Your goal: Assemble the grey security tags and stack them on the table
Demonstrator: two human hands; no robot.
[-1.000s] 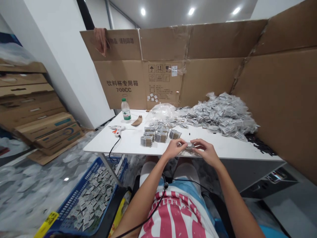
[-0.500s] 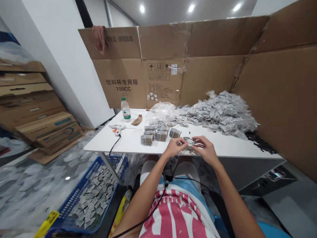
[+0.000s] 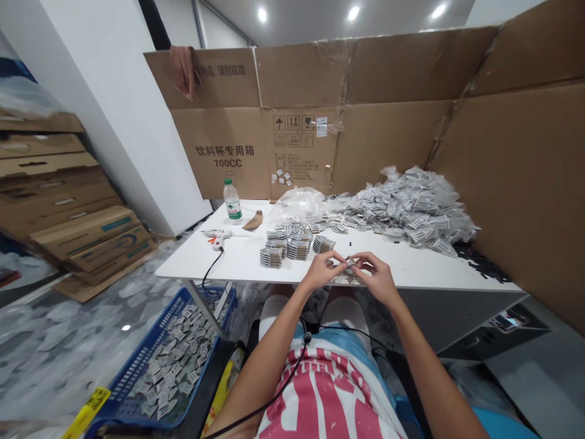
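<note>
At the table's front edge my left hand (image 3: 323, 269) and my right hand (image 3: 375, 275) pinch one small grey-and-tan flat part (image 3: 350, 262) between them. Fingers cover much of it, so its exact kind is hidden. Below it, more flat pieces show between my hands at the edge. Left of my hands stand neat stacks of similar grey striped parts (image 3: 299, 250), with a smaller stack (image 3: 323, 244) just behind my left hand. Farther back, loose parts (image 3: 340, 222) lie scattered.
A big heap of bagged parts (image 3: 415, 207) fills the back right, beside black strips (image 3: 484, 265). On the left are a glue gun (image 3: 218, 239), its cord and a water bottle (image 3: 232, 200). Cardboard walls (image 3: 388, 134) enclose the table. A blue basket (image 3: 137, 366) of parts stands below.
The part between my hands has been turned and now looks narrower, more edge-on. My fingertips have drawn closer together around it. The stacks have not moved.
</note>
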